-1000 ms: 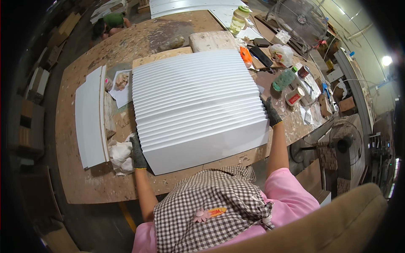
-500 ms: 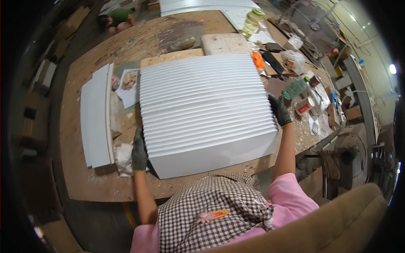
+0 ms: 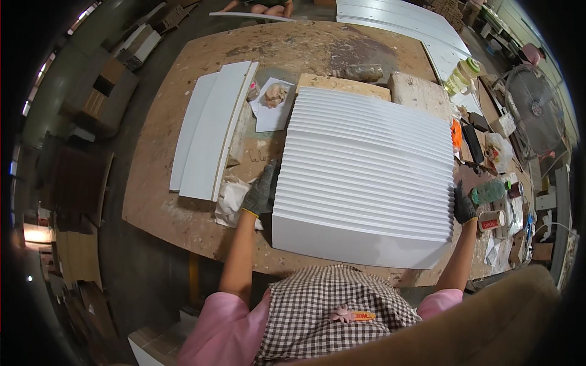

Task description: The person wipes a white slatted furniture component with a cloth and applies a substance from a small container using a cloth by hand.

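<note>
A stack of long white boards [image 3: 366, 165] lies in front of me, each board set back from the one below, so their edges form ridges. My left hand [image 3: 260, 190], in a dark grey glove with a yellow cuff, is at its left side, fingers stretched forward along the edge. My right hand [image 3: 464, 204], gloved the same way, lies against the right side with fingers extended; part of it is hidden by the boards. Beside my left hand is a crumpled white cloth or paper [image 3: 231, 198]. A paper cup [image 3: 490, 220] stands close to my right hand.
Flat white panels [image 3: 210, 131] lie on the worn wooden table [image 3: 177, 213] at left. A white sheet [image 3: 273, 113] holds a crumpled lump. Wooden blocks [image 3: 418, 91] sit behind the stack. Bottles, including a green one [image 3: 488, 191], clutter the right, near a fan [image 3: 532, 107]. Another person [image 3: 268, 8] crouches beyond.
My view has turned left, shifting the table and stack rightward in the picture. Both hands remain at the stack's sides. The crouching person now has a long white strip before them.
</note>
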Available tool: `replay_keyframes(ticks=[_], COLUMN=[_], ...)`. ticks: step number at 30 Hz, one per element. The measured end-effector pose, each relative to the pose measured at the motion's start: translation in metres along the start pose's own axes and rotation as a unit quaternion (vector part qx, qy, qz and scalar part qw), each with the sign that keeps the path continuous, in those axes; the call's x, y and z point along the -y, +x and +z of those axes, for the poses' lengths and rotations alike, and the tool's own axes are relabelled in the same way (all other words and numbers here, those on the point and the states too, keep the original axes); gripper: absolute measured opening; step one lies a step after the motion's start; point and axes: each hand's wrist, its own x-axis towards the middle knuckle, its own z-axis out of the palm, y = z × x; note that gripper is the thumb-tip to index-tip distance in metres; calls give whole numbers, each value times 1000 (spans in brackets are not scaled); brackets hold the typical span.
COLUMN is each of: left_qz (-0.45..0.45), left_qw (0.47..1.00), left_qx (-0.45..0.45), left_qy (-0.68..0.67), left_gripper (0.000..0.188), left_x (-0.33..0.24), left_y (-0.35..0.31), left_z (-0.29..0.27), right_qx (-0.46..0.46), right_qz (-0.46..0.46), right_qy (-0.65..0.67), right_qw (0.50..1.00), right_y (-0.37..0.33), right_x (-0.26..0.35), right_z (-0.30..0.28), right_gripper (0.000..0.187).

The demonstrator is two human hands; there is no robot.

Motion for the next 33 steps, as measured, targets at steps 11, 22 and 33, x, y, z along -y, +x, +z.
replay_keyframes(ticks=[11,22,33], left_qz=[-7,-9,-15], left_qw=[993,979,996], left_qx=[-21,51,-23], left_qy=[116,199,82], left_gripper=[76,78,61], left_x=[-37,-57,-59], left_y=[63,58,108], left_z=[29,18,63], right_qx=[-91,-82,23], right_qz=[-64,-149,36], right_qy=[-144,-159,-4], right_qw=[983,973,999], right_y=[64,37,17], right_x=[22,55,79], right_z=[26,36,44], right_gripper=[59,57,59])
